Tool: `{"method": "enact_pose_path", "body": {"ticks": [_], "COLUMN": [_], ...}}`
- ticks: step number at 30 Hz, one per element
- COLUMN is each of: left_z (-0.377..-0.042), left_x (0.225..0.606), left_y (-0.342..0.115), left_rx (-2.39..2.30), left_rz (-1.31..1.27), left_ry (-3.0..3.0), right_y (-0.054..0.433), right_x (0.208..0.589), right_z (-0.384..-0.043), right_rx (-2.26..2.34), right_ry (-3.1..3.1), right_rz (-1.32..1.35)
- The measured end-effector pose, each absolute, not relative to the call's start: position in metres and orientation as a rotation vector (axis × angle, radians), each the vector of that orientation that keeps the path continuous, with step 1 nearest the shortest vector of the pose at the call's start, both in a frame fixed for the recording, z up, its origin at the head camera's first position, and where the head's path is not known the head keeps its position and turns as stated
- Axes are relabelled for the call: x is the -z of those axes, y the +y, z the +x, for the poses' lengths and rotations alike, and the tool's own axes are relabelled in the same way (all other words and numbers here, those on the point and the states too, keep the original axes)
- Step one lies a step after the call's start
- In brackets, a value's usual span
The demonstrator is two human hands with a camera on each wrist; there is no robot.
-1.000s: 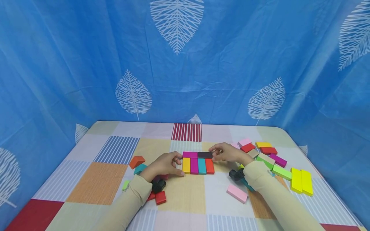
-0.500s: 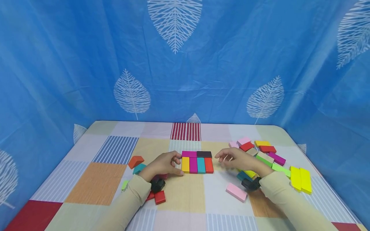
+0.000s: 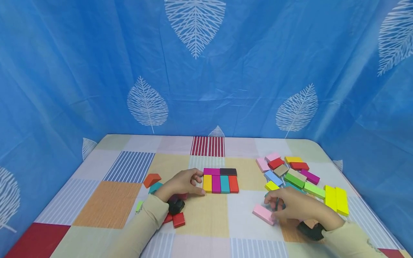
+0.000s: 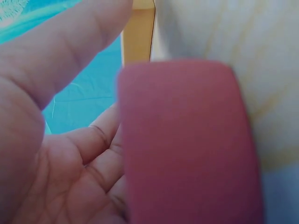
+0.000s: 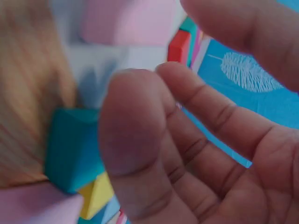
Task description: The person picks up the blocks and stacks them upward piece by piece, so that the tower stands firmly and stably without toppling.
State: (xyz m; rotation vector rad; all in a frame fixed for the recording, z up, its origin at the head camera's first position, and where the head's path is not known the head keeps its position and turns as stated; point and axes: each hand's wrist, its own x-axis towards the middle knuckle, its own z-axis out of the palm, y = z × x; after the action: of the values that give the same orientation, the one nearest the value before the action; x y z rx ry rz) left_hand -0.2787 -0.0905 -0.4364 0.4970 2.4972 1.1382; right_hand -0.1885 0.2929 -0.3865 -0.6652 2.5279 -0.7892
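Observation:
Wooden blocks lie in a flat panel at the table's middle: yellow (image 3: 207,184), magenta (image 3: 216,184), teal (image 3: 224,184) and red (image 3: 233,184) side by side, with a magenta block (image 3: 211,171) and a black block (image 3: 228,172) across their far ends. My left hand (image 3: 182,182) rests at the panel's left edge, thumb and fingers spread near the yellow block; contact is unclear. Over the right side, my right hand (image 3: 295,204) hovers with loosely bent fingers, holding nothing. Its thumb is close to a pink block (image 3: 262,214). A teal block (image 5: 72,144) shows below the fingers in the right wrist view.
Mixed blocks, among them a green one (image 3: 294,180) and a yellow pair (image 3: 336,201), are scattered at the right. By the left forearm lie an orange block (image 3: 151,180) and red blocks (image 3: 179,220). A blue curtain (image 3: 245,71) surrounds the table.
My right hand has left the black block and moved right and nearer, to beside the pink block. My left hand has stayed at the panel's left edge.

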Motion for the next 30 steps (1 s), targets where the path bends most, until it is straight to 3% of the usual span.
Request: {"method": "enact_pose_path", "body": {"ticks": [5, 9, 14, 19, 24, 30], "left_z": [-0.28, -0.282, -0.285, -0.287, -0.286, -0.284], "left_x": [0.435, 0.435, 0.436, 0.437, 0.436, 0.435], "left_y": [-0.091, -0.093, -0.096, -0.097, -0.097, -0.096], "left_rx": [-1.16, -1.174, -1.186, -1.182, -1.16, -1.152], "left_rz": [0.525, 0.562, 0.6, 0.617, 0.605, 0.592], "left_ry": [2.477, 2.457, 2.42, 2.407, 2.414, 2.424], "right_y": [0.298, 0.314, 0.322, 0.287, 0.249, 0.22], "right_x": [0.405, 0.439, 0.471, 0.451, 0.426, 0.423], "right_z": [-0.178, -0.186, -0.198, -0.186, -0.179, -0.188], "right_rx": [0.805, 0.849, 0.975, 1.092, 1.19, 1.214], "right_ry": [2.559, 2.611, 2.602, 2.568, 2.543, 2.538], "right_rz": [-0.684, -0.803, -0.742, -0.68, -0.42, -0.452]}}
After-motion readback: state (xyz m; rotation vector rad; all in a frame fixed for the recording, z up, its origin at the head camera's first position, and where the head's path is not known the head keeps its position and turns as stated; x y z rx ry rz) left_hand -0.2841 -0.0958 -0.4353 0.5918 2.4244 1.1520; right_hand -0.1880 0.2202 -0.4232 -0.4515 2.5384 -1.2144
